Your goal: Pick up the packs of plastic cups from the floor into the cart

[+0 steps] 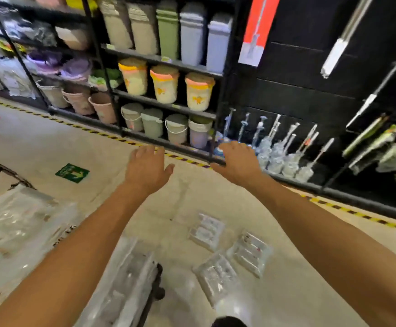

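Three clear packs of plastic cups lie on the beige floor: one, one to its right, and one nearer me. The cart is at the lower left, with clear packs piled in it and one lying along its right edge. My left hand and my right hand are stretched out in front of me, palms down, fingers relaxed, holding nothing. Both hover well above the floor, beyond the packs.
A black shelf rack with buckets and bins stands ahead. Brushes hang on a black wall to the right. A yellow-black striped line runs along the floor. A green arrow sticker marks the floor at left.
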`<state>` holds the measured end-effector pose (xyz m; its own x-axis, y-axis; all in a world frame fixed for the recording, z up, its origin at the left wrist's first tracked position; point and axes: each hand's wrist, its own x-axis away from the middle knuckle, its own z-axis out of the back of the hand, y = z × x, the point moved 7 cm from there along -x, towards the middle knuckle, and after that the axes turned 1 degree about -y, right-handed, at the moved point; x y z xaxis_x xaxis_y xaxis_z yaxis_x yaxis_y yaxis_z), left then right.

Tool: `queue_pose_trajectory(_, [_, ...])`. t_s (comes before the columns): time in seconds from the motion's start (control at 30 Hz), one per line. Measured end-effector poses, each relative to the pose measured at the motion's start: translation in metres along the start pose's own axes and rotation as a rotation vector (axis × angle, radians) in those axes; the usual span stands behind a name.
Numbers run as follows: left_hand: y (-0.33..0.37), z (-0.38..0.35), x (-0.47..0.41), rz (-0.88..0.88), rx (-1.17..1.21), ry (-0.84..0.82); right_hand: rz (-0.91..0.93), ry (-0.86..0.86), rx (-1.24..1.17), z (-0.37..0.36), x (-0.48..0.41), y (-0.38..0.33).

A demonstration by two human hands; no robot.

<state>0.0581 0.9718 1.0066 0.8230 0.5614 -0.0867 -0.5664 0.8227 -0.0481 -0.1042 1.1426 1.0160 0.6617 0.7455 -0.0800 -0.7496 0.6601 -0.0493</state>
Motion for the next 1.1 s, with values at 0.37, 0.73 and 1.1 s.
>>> queue_pose_trajectory(0.37, [0.182, -0.1, -0.004, -0.272, -0.099, -0.101, -0.239, -0.133, 0.076, -0.088, 0.084, 0.178])
queue_pose_trajectory(0.73, [0.238, -0.287, 0.005, 0.046, 0.033, -0.374, -0.048, -0.429, -0.001, -0.276, 0.041, 0.266])
queue_pose_trajectory(1.1, [0.272, -0.643, 0.064, 0.356, 0.179, -0.727, -0.105, -0.803, -0.201, -0.648, 0.065, 0.295])
